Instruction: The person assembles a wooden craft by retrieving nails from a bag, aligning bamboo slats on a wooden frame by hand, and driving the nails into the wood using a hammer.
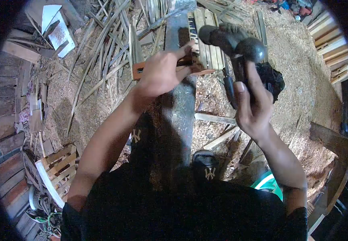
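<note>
My right hand (254, 106) is wrapped round the handle of a dark mallet (251, 50). Its rounded head is raised to the right of a slatted wooden frame (209, 46). That frame has pale slats and reddish-brown end pieces, and it lies across a long narrow bench (182, 108). My left hand (162, 72) is over the frame's near end, thumb and forefinger reaching to the edge of the slats. Its fingers are bent and slightly blurred. What they pinch, if anything, is hidden.
Thin wood strips (105, 44) lie heaped on the sawdust floor to the left. Stacked slatted panels (330, 44) stand at the far right. A black bag-like bundle (273, 82) is beyond my right hand. Nearer are a green basin (270, 184) and another slatted piece (59, 168).
</note>
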Motion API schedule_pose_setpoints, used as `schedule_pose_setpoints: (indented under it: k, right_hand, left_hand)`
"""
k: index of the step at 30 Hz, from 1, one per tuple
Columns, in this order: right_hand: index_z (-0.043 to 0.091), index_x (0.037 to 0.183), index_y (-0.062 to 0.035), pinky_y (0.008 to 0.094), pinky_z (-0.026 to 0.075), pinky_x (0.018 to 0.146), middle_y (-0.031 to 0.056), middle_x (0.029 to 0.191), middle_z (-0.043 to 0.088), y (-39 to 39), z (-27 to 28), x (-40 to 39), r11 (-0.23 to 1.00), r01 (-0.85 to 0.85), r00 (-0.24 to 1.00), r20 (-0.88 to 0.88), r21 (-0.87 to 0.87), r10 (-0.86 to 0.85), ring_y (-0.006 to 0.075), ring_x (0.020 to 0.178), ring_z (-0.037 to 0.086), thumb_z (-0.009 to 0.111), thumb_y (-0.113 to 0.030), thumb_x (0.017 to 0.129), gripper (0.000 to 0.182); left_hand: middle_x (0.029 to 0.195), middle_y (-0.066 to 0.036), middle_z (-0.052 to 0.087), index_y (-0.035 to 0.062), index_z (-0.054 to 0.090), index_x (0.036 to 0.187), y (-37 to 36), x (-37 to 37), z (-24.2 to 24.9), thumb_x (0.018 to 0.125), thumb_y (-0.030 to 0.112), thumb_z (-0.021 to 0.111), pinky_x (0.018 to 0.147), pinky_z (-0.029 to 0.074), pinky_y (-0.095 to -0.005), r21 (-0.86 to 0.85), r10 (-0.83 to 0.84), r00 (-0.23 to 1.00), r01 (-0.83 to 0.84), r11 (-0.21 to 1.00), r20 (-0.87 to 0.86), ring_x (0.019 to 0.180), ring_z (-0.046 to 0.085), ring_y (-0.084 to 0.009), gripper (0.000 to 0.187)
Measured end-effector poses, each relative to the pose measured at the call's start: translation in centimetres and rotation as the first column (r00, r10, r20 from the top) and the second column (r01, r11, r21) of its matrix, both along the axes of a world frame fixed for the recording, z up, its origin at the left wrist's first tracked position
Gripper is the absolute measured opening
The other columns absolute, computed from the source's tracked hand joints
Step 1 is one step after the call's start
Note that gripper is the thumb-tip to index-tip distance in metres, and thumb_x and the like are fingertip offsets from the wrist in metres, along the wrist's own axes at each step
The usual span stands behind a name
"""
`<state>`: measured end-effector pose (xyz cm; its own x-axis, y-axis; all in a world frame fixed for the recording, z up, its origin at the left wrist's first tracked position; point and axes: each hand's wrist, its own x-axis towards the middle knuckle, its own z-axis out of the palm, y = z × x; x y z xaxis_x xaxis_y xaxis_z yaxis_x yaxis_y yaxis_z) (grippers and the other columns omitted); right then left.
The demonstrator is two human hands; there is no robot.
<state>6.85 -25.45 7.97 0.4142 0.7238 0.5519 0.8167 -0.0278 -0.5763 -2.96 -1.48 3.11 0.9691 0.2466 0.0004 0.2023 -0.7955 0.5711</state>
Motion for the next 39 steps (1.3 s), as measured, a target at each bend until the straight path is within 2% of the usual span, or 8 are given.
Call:
schedule_pose_setpoints:
  k: [1,4,7,11,14,21,24,39]
  right_hand:
    - [0.047,0.156,0.0044,0.0345,0.053,0.1,0.0292,0.14,0.065,-1.0,-0.8,-0.2,0.995,-0.041,0.971,-0.239,-0.09,0.018,0.0268,0.121,0.068,0.054,0.001,0.106,0.05]
    - [0.055,0.154,-0.0098,0.0405,0.06,0.077,0.0323,0.117,0.071,0.7,-0.6,-0.2,0.975,-0.034,0.988,-0.153,-0.219,0.0,0.0361,0.095,0.078,0.065,0.003,0.099,0.058]
    - [0.054,0.153,-0.0065,0.0404,0.06,0.076,0.0318,0.118,0.072,1.1,2.1,-0.4,0.97,-0.014,0.959,-0.279,-0.243,-0.056,0.0361,0.092,0.078,0.066,0.005,0.097,0.058]
    - [0.053,0.154,-0.003,0.0406,0.06,0.077,0.0322,0.112,0.073,1.1,0.6,-0.1,0.996,0.024,0.999,0.022,0.082,-0.026,0.0361,0.088,0.078,0.067,0.004,0.097,0.059]
    - [0.054,0.153,-0.0039,0.0408,0.061,0.081,0.0332,0.118,0.071,0.9,-0.6,-0.1,0.96,-0.015,0.975,-0.218,-0.279,-0.048,0.0372,0.099,0.078,0.066,0.001,0.1,0.055]
    - [0.057,0.15,-0.0014,0.039,0.061,0.084,0.0312,0.129,0.069,0.5,0.6,-0.3,0.996,0.015,0.999,0.044,0.092,-0.019,0.0371,0.107,0.077,0.065,0.005,0.098,0.053]
    - [0.056,0.152,-0.0058,0.0448,0.061,0.08,0.0324,0.122,0.071,0.8,-0.5,-0.4,0.962,-0.067,0.981,-0.191,-0.266,0.015,0.0394,0.099,0.077,0.066,0.005,0.096,0.058]
    - [0.052,0.155,-0.0061,0.0364,0.059,0.075,0.0327,0.11,0.073,0.9,1.3,-0.7,0.994,-0.004,0.972,-0.234,-0.11,-0.022,0.0317,0.09,0.079,0.064,0.007,0.097,0.061]
  left_hand:
    - [0.1,-0.029,0.075,0.0153,0.048,0.16,-0.1,0.0,0.0,0.091,0.034,0.078,0.091,0.058,-0.0507,0.001,-0.002,1.0,0.002,1.0,0.0,0.095,0.075,-0.0444,0.077]
    - [0.098,-0.028,0.076,0.0084,0.046,0.16,-0.4,0.1,0.7,0.091,0.028,0.076,0.09,0.059,-0.0504,-0.021,0.052,0.999,-0.052,0.998,0.007,0.092,0.075,-0.0448,0.078]
    - [0.096,-0.026,0.076,0.0026,0.043,0.159,-0.5,0.0,-0.2,0.089,0.02,0.073,0.09,0.059,-0.0503,-0.076,0.04,0.997,-0.035,0.996,0.062,0.089,0.076,-0.0429,0.078]
    - [0.091,-0.027,0.075,0.0035,0.044,0.159,-0.1,-0.1,-1.6,0.088,0.023,0.076,0.082,0.061,-0.051,-0.036,0.01,0.991,-0.005,0.999,0.13,0.082,0.077,-0.0401,0.08]
    - [0.088,-0.027,0.075,0.0066,0.044,0.16,-0.6,0.1,-0.4,0.09,0.026,0.075,0.08,0.062,-0.0508,-0.018,0.047,0.99,-0.045,0.999,0.133,0.078,0.076,-0.0395,0.079]
    - [0.092,-0.025,0.076,0.0113,0.044,0.161,0.0,-0.1,-1.9,0.09,0.03,0.078,0.083,0.061,-0.0489,-0.058,0.001,0.989,0.008,0.998,0.15,0.086,0.077,-0.041,0.081]
    - [0.093,-0.025,0.076,0.0095,0.045,0.16,-0.2,0.3,-0.4,0.088,0.028,0.08,0.086,0.06,-0.051,0.028,0.045,0.999,-0.046,0.999,0.01,0.087,0.076,-0.0424,0.083]
    - [0.097,-0.024,0.076,0.0103,0.053,0.151,-0.1,-0.2,-1.1,0.089,0.027,0.078,0.087,0.059,-0.0505,-0.016,0.042,0.999,-0.042,0.999,0.018,0.091,0.076,-0.043,0.069]
